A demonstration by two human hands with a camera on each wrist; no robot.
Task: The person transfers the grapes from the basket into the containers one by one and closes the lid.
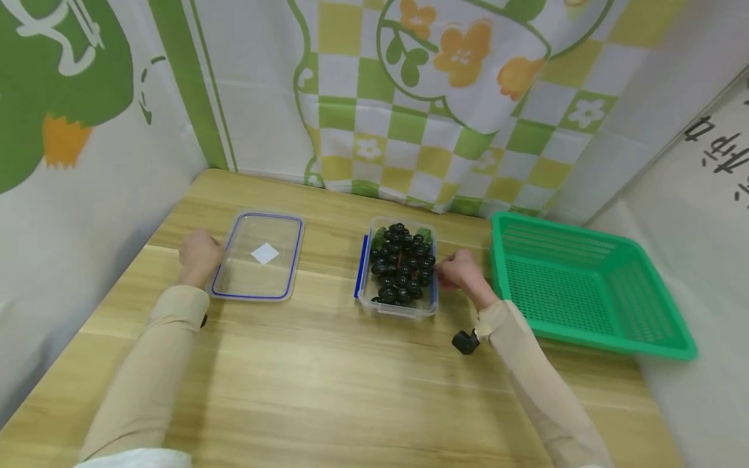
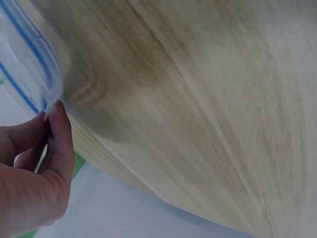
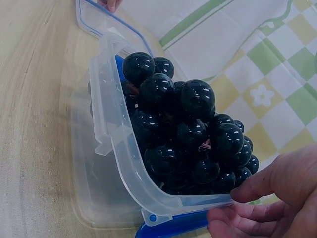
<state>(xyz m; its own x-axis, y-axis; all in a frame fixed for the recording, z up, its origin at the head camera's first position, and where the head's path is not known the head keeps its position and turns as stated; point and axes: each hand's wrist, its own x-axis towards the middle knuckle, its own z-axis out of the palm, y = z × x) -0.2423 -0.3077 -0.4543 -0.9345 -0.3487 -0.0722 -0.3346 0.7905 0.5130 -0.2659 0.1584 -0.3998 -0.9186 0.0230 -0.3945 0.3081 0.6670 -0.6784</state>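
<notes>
Basket [image 1: 562,296] near container [image 1: 404,312] of grapes [image 1: 402,263]

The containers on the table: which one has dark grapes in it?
The clear box with the blue flap holds the dark grapes; the green basket, to its right, shows none.

Right wall covering [image 1: 673,208]: slanted black characters [image 1: 724,154], partly cut off, not surely legible. Left wall covering [image 1: 170,140]: dashed arrow [image 1: 147,116], pointing down. Clear lid [image 1: 248,278]: white label [image 1: 265,253], print illegible.
</notes>
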